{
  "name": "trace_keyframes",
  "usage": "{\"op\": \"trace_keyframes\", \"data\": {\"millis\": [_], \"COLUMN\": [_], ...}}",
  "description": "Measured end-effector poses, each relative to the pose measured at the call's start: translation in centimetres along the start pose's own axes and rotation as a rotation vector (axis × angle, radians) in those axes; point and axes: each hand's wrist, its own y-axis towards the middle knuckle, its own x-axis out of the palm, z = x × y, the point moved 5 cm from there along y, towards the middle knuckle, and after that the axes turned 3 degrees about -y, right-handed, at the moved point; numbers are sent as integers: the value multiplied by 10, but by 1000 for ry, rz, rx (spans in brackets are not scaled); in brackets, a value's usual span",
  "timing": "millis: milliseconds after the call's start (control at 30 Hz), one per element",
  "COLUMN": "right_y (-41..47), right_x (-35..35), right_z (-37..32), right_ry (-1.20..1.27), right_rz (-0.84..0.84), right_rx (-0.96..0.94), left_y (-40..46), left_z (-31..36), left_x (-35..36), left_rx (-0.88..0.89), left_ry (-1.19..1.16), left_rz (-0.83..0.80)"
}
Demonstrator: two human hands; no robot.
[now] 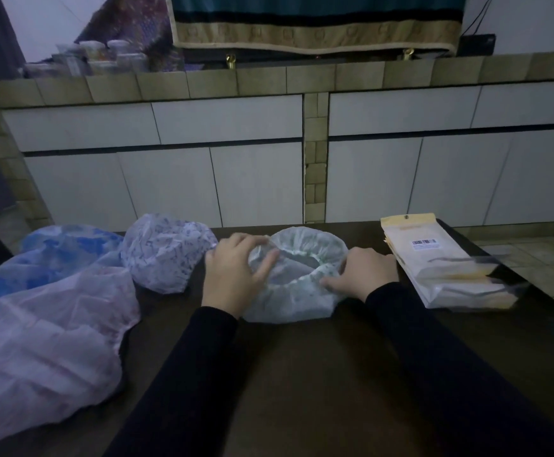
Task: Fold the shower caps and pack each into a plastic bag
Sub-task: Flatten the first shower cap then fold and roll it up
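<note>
A pale green-patterned shower cap (297, 293) lies open side up on the dark wooden table (318, 374), its elastic rim gathered around a hollow middle. My left hand (236, 275) grips the rim on the left, fingers curled over the edge. On the right side of the rim, my right hand (364, 272) pinches the gathered elastic. A stack of flat plastic bags (440, 265) with yellow headers and a barcode label lies to the right of the cap.
Left of the cap sit a purple-patterned shower cap (166, 252), a blue one (61, 249) and a large pinkish one (48, 341) near the table's left edge. Behind the table runs a tiled counter with white cabinet doors (255, 179). Jars (101, 57) stand on the counter.
</note>
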Motion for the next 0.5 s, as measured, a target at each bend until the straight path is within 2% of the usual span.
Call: {"op": "trace_keyframes", "data": {"millis": [100,200,233,300,400,500], "right_y": [-1,-3,-2,2,7,7], "right_x": [-4,-14,-12,1,17,13], "right_z": [-9,-11,-10,-8,3,9], "right_ry": [42,62,73,46,-60,-114], "right_rz": [102,296,278,124,-68,-69], "right_rx": [-106,-178,-184,-163,-40,37], "left_y": [-8,-17,-19,-23,-19,-13], "left_z": [15,0,-5,-15,-26,-41], "left_x": [22,41,44,48,45,34], "left_rx": [49,-119,-170,-232,-269,-333], "left_ry": [-2,102,112,120,35,-199], "left_rz": [-265,-568,-646,-778,-816,-660]}}
